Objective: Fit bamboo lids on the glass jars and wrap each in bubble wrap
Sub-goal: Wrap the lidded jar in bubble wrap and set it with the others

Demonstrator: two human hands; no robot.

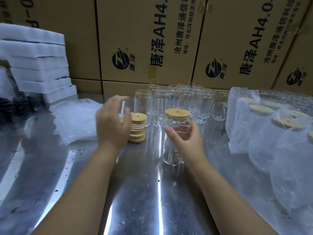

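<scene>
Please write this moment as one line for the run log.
right hand: grips jar, bamboo lid fitted | left hand: open, blurred, by lid stack | bubble wrap: on table, jar unwrapped

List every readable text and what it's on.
"唐泽AH4.", cut off: middle box
"沧州唐泽通信", cut off: same box
"地址:河北河间经济开", cut off: same box
"唐泽" by logo: same box
"唐泽AH4.0-": right box
Right box's small lines, left box print: too blurred.
</scene>
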